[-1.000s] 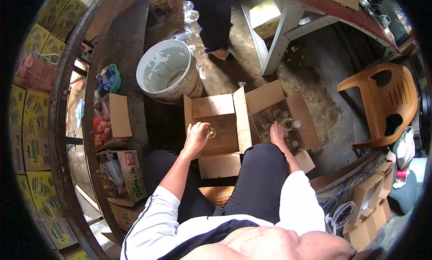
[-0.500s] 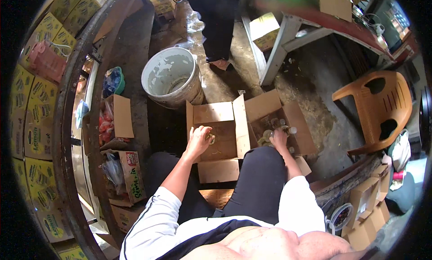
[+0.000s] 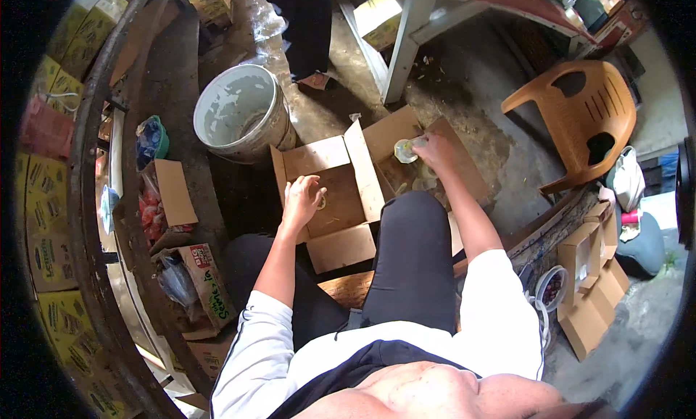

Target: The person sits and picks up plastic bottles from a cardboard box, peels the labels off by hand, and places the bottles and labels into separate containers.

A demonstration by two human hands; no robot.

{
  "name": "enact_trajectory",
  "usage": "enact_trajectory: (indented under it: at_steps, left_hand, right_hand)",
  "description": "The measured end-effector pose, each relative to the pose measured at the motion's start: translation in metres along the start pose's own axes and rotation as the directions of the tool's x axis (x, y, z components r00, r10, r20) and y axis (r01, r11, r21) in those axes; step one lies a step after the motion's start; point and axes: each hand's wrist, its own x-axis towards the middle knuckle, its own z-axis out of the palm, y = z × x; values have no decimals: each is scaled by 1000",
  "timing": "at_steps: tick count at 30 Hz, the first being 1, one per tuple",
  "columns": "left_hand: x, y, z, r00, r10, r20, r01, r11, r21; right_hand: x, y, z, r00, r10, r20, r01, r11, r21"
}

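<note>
My left hand [image 3: 299, 203] hovers over the left open cardboard box [image 3: 341, 191]. Its fingers are curved, with the thumb apart from them. Just by the thumb is a small yellowish loop [image 3: 322, 201]; whether it touches the hand is unclear. Thin pale strands lie on the box's bottom. My right hand [image 3: 435, 153] is closed on a small clear container [image 3: 404, 151] with a pale yellow-green round end, tilted above the right open cardboard box [image 3: 464, 158]. More clear containers [image 3: 424, 181] lie inside that box, partly hidden by my forearm.
A large white bucket [image 3: 243, 118] stands beyond the boxes. Another person's dark-clothed leg [image 3: 308, 38] is behind it. An orange plastic chair [image 3: 580, 114] leans at the right. Along the left, a shelf holds a carton of red packets [image 3: 154, 209]; yellow cartons [image 3: 51, 223] are stacked farther left.
My right hand has lifted out of the right box, moving farther forward with a clear container. My left hand stays over the left box. The whole view has shifted up and left.
</note>
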Motion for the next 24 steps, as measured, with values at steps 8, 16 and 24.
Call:
enact_trajectory:
  at_steps: [8,16,24]
  left_hand:
    - [7,-3,20,928,-169,334,370,535,-759]
    - [10,-21,-8,849,-179,497,459,-215,-862]
    - [14,-26,-28,893,-209,398,297,-391,-871]
  right_hand:
    - [-41,-136,-45,865,-480,-148,486,874,5]
    - [-116,-231,-16,651,-661,-373,753,626,203]
    - [-151,-221,14,742,-580,-336,670,653,353]
